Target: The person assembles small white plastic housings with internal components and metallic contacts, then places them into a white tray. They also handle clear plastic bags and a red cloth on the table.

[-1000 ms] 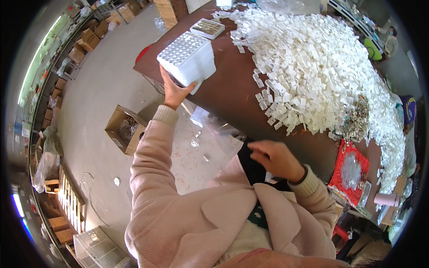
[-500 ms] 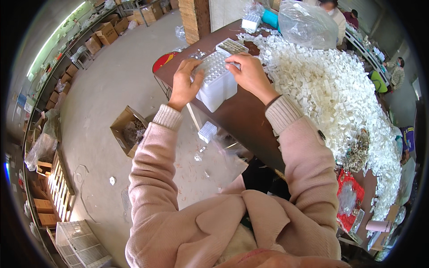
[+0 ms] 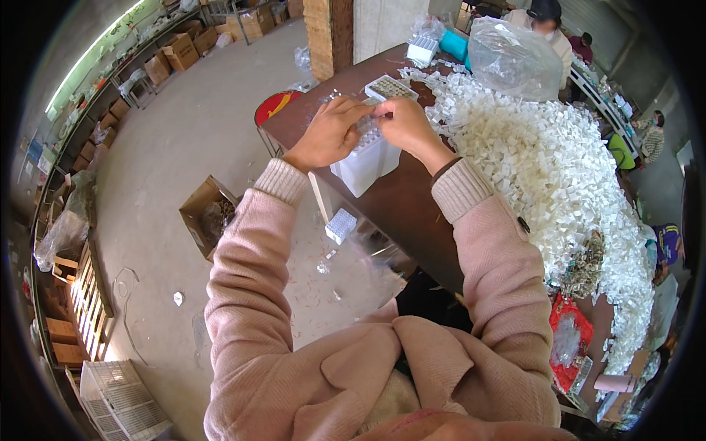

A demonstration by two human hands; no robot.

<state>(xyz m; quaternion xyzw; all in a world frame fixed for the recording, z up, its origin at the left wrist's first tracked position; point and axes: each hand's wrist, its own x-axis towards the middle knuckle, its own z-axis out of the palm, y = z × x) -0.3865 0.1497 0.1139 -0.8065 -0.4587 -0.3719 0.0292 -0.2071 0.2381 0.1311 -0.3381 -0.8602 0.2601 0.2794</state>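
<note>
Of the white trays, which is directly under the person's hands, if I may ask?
The tall white stack at the brown table's edge; the left hand and right hand cover part of its top, while the shallow filled tray sits beyond.

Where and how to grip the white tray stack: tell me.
Probably low on opposite side walls of the white tray stack, coming in from left and right: it stands tall and boxy with broad sides, while the left hand and right hand cover part of its top.

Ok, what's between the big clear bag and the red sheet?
The white pile, plus a metallic clump nearer the red sheet, in the head view.
</note>
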